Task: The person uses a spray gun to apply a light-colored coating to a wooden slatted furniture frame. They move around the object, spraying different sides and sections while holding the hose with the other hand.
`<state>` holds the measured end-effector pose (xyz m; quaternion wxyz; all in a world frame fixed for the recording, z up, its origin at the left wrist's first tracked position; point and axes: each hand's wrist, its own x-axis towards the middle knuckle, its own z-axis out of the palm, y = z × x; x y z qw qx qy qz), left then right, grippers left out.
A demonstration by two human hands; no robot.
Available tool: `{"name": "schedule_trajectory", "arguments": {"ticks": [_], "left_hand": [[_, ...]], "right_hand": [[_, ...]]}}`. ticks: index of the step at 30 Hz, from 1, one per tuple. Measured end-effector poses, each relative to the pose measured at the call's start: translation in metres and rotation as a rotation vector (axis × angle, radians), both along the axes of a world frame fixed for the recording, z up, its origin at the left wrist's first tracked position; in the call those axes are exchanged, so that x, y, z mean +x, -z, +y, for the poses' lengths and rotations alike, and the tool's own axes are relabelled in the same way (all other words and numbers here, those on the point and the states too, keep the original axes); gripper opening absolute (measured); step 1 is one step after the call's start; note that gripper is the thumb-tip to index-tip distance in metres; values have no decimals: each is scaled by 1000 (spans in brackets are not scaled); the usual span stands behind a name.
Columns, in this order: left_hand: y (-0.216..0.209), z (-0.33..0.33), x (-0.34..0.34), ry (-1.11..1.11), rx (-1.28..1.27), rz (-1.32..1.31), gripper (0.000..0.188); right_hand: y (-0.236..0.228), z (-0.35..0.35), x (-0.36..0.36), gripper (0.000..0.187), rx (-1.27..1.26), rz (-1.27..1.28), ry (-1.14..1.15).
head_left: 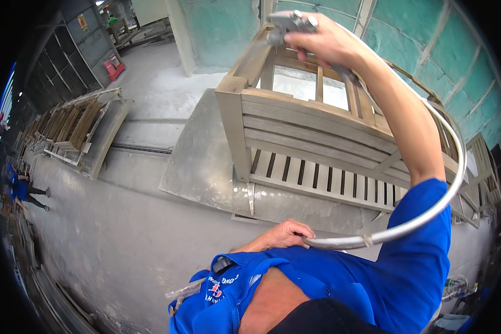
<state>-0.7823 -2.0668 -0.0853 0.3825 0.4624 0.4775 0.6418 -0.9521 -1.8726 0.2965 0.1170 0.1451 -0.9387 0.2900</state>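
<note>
My gun (290,23): silver-grey
My hose (398,234): silvery white, darker grey towards one end
My shirt (328,273): bright blue with a white-and-red print
Frame (306,133): greyish brown, warmer tan along the top
Slats (309,172): pale grey-beige, striped by dark gaps
Sheet (197,156): dull grey, white specks
Wall (222,33): teal-green panels, dusted whitish
Floor (133,222): grey, whiter near the wall
Stacked wood (83,123): brown

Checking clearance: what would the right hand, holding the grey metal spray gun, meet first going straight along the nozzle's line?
Likely the flat brownish-grey rail at the left end of the slatted wooden furniture, with the spray gun in the right hand touching first. Depth is unclear; it might pass above.
</note>
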Motion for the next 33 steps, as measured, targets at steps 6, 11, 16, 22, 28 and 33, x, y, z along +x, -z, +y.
{"name": "schedule_trajectory", "arguments": {"ticks": [6, 11, 16, 22, 28, 33], "left_hand": [[0, 25, 14, -131, -118, -52, 21], [-1, 20, 26, -239, -160, -176, 18], [-5, 17, 33, -231, -158, -118, 21], [2, 35, 58, -164, -192, -185, 18], [10, 84, 68, -270, -227, -179, 19], [1, 169, 78, -253, -234, -130, 17]], "right_hand": [[-5, 69, -144, 39, -7, 486, 11], [9, 146, -152, 44, 189, 535, 156], [51, 186, -105, 45, 214, 563, 126], [96, 182, -54, 49, -35, 125, 231], [97, 179, 4, 51, -134, -40, -296], [91, 191, 9, 53, -22, -135, -354]]}}
